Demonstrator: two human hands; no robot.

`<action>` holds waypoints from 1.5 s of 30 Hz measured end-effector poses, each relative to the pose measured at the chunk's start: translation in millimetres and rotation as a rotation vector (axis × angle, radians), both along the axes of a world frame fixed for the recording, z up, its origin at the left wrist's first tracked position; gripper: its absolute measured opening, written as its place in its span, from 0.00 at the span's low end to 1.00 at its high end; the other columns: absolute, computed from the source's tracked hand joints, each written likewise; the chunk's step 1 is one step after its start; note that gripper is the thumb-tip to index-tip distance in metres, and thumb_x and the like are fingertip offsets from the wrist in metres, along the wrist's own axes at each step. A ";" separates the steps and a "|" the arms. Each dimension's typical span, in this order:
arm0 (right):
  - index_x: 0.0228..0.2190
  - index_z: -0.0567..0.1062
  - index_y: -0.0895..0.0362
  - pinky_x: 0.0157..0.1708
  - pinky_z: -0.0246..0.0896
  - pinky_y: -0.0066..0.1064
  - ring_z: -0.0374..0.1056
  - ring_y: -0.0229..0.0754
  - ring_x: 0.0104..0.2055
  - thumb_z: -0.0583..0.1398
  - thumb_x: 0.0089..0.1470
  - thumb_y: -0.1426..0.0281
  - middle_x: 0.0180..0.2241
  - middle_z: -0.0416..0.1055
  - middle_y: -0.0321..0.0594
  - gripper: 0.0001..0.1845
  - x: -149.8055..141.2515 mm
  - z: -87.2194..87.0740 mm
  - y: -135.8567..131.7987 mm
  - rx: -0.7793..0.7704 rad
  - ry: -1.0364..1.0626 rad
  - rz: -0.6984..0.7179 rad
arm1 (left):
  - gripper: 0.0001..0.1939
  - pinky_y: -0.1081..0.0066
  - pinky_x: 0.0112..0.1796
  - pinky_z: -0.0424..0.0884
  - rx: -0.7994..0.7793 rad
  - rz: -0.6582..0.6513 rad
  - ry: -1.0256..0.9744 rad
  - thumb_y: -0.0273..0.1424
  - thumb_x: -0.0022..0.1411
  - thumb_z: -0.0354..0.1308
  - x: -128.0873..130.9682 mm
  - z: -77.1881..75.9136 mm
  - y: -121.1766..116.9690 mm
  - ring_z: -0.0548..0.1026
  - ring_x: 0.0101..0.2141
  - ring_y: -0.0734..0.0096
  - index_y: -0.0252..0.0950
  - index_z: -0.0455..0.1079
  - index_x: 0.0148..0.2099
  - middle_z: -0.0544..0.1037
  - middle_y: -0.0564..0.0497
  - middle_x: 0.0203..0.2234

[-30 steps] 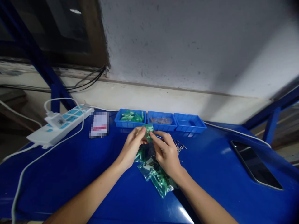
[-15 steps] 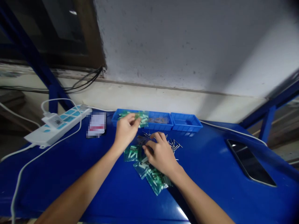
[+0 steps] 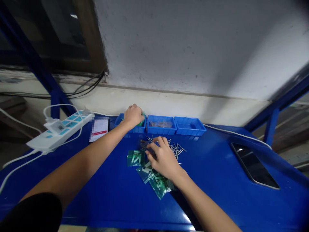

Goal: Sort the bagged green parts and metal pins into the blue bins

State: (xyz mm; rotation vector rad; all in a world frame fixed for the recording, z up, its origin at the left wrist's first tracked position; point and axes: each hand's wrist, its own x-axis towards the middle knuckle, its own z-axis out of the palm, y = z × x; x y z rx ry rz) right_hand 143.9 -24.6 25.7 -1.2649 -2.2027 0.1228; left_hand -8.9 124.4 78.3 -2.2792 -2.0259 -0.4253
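My left hand (image 3: 132, 115) reaches into the leftmost small blue bin (image 3: 119, 121) at the back of the table, fingers curled round a small green packet (image 3: 142, 120). My right hand (image 3: 162, 157) rests on a pile of clear green packets (image 3: 147, 169) of white parts in the middle of the blue table (image 3: 96, 180), fingers bent and pinching at the pile's far edge. Several thin metal pins (image 3: 176, 149) lie just beyond its fingertips.
Two more blue bins, the middle bin (image 3: 161, 126) and the right bin (image 3: 190, 126), stand beside the first. A white power strip (image 3: 60, 129) with cables and a small card (image 3: 98, 129) lie at the left. A dark phone (image 3: 254, 165) lies at the right.
My left hand carried a green packet from the pile back to the leftmost bin. My right hand dropped onto the pile of packets and stayed there.
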 end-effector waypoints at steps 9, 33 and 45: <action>0.38 0.73 0.56 0.45 0.61 0.44 0.56 0.50 0.47 0.55 0.56 0.68 0.39 0.62 0.47 0.10 3.5 -0.7 3.1 -0.037 0.006 -0.002 | 0.13 0.62 0.39 0.69 -0.115 0.064 -0.012 0.33 0.54 0.54 2.1 -16.9 -5.1 0.72 0.43 0.52 0.36 0.75 0.39 0.75 0.39 0.42; 0.37 0.74 0.55 0.44 0.56 0.38 0.59 0.47 0.42 0.54 0.57 0.66 0.35 0.67 0.44 0.11 13.1 -12.2 20.1 -0.152 0.041 -0.061 | 0.24 0.65 0.37 0.66 -0.316 -0.240 -0.130 0.41 0.60 0.49 -31.6 -69.4 -100.5 0.72 0.43 0.55 0.44 0.59 0.58 0.70 0.46 0.48; 0.29 0.72 0.57 0.31 0.55 0.30 0.62 0.39 0.29 0.48 0.60 0.59 0.25 0.68 0.37 0.20 -4.5 -2.2 7.4 -0.397 0.430 0.006 | 0.02 0.75 0.29 0.62 0.004 -0.478 -0.598 0.26 0.60 0.50 -33.8 -57.4 -111.3 0.67 0.27 0.76 0.38 0.62 0.35 0.66 0.56 0.25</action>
